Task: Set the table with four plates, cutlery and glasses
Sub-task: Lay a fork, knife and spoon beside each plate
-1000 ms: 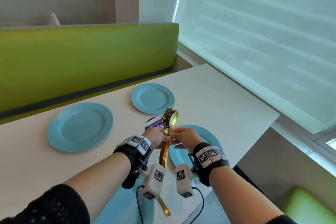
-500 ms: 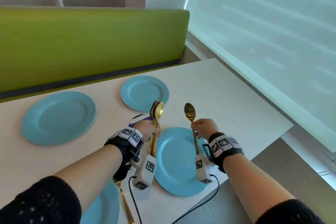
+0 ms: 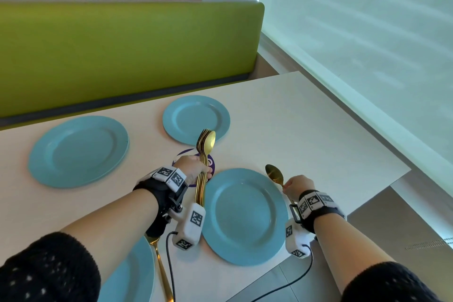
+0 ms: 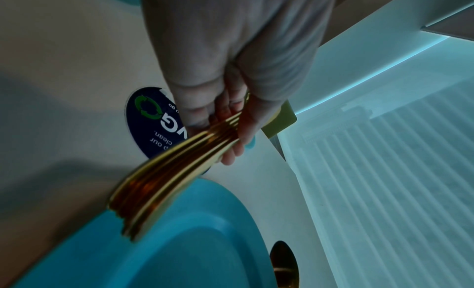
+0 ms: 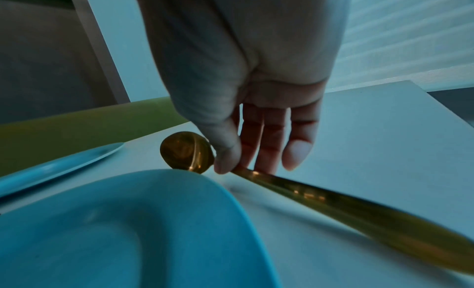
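- The single gold spoon is the thing in hand — your right hand pinches its neck between thumb and fingers, bowl pointing away from you, just off the right rim of the near plate
- In the right wrist view the spoon's handle runs back under your wrist beside that plate's rim; whether it already touches the table I cannot tell
- Your left hand is curled round the cutlery bundle — a stack of gold pieces held upright just off the near plate's left rim, bowls topmost, above a round purple sticker on the table
- Beyond the near plate lie the far right plate and, further left, the far left plate; a fourth plate sits to the near plate's left at your elbow, with a gold handle lying along its right edge
- Step, as I judge it: plates are all down, cutlery is being dealt out, and this spoon belongs to the near plate's right side; no glasses are in view
- Next move calls for lowering the spoon flat, parallel to the near plate's rim and clear of it, then releasing the pinch
- Keep your left grip firm meanwhile, since the stacked pieces look smooth and could fan or slip
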`<state>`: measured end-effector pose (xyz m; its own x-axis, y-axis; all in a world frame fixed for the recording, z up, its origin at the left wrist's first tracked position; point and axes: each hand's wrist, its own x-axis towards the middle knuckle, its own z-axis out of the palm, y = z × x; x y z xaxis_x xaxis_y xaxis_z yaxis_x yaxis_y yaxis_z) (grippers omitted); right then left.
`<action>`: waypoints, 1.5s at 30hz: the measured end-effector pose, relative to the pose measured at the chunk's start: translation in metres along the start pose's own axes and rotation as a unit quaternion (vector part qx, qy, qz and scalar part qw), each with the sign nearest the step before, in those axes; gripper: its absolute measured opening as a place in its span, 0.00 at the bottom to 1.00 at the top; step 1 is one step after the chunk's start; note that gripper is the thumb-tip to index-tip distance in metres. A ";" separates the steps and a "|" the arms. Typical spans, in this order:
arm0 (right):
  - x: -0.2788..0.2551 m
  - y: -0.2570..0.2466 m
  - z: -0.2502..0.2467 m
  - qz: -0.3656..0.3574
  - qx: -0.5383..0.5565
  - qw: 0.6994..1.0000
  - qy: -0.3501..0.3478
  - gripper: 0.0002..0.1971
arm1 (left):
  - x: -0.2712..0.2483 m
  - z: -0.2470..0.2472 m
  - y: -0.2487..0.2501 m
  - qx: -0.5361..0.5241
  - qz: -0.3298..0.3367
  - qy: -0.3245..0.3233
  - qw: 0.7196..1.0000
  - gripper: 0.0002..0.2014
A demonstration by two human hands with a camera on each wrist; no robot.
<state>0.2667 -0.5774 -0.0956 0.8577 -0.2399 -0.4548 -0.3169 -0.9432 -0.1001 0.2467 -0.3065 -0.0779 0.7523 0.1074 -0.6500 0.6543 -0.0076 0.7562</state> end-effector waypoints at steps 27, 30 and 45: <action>0.000 0.002 0.007 0.025 0.075 0.996 0.032 0.13 | 0.010 0.001 -0.010 -0.015 0.006 -0.019 1.000 0.10; -0.001 0.002 0.005 0.025 0.076 0.996 0.039 0.14 | 0.009 0.000 -0.009 -0.004 0.007 -0.019 1.000 0.11; -0.059 -0.082 -0.006 -0.164 0.131 0.972 0.107 0.11 | -0.027 -0.022 -0.010 0.071 0.021 -0.024 0.997 0.18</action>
<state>0.2445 -0.4869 -0.0549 0.9857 -0.0056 -0.1684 -0.0806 -0.8933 -0.4423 0.2179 -0.2875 -0.0662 0.7802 0.0556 -0.6230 0.6233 -0.1522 0.7670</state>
